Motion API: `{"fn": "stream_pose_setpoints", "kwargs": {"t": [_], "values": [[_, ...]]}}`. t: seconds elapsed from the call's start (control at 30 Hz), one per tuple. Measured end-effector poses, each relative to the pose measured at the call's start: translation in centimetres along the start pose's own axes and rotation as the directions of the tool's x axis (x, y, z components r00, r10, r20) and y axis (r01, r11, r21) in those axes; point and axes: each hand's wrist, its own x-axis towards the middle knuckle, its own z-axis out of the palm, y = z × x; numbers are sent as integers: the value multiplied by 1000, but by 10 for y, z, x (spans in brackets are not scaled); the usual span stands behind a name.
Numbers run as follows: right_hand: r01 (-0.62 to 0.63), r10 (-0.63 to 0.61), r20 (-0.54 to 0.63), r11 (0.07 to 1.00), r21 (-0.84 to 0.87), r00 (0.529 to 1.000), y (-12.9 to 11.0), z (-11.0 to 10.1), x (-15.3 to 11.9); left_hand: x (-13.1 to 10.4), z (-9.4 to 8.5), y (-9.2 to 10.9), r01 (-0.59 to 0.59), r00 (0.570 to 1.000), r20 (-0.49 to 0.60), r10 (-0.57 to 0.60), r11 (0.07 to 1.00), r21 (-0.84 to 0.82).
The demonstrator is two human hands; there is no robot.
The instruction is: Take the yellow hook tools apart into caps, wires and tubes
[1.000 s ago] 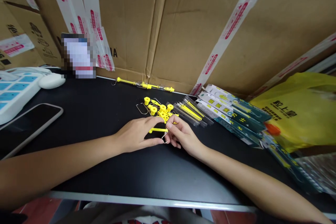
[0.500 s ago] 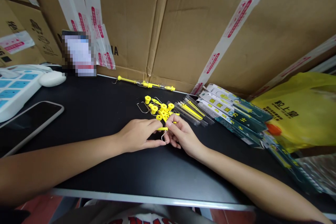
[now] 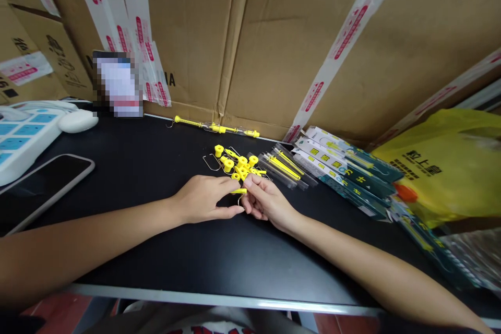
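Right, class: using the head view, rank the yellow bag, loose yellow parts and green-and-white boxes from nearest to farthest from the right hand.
1. Loose yellow parts: just beyond the right hand.
2. Green-and-white boxes: off to its right.
3. Yellow bag: far right, past the boxes.

Room across near tabletop (image 3: 211,255); yellow parts (image 3: 241,171), cardboard (image 3: 305,21) block ahead.

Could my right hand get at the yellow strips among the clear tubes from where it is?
Probably yes: the yellow strips lie just beyond the right hand, and nothing tall seems to stand between. It does look busy with the wire hook, though, so it might need freeing first.
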Motion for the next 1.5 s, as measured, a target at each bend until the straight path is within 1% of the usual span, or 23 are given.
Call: {"fn": "stream_pose_setpoints", "kwargs": {"t": [0.1, 0.2, 0.4, 0.5, 0.63, 0.73, 0.83, 1.03, 1.3, 1.5], "values": [[-1, 1, -23, 1000, -8, 1000, 0, 0, 0, 1, 1, -1, -28, 999, -21, 28, 1000, 3], [3, -4, -39, 1000, -19, 999, 0, 0, 1, 1, 3, -1, -36, 998, -46, 34, 999, -29], [18, -18, 11, 1000, -4, 1000, -2, -2, 1, 2, 4, -2, -34, 998, -64, 29, 996, -78], [4, -4, 11, 1000, -13, 1000, -3, -2, 1, 2, 4, -3, -27, 998, -53, 22, 996, -84], [-13, 13, 4, 1000, -22, 1000, -1, -3, 2, 1, 5, -4, -15, 1000, 12, 15, 999, -50], [8, -8, 4, 999, -39, 1000, 0, -3, 2, 1, 6, -4, -11, 999, 41, 10, 1000, 28], [14, -15, -8, 998, -64, 1000, 0, -2, 2, 1, 9, -4, -10, 1000, 11, 8, 994, 109], [30, -33, -30, 994, -105, 999, 2, 0, 1, 0, 13, -3, -6, 999, -46, 12, 991, 135], [34, -39, -36, 991, -129, 999, 3, 2, 2, 0, 12, -1, 1, 1000, -21, 3, 984, 178], [35, -32, 18, 979, -198, 999, 1, 0, 2, -1, 13, -3, -3, 998, -55, 12, 988, 155]]}}
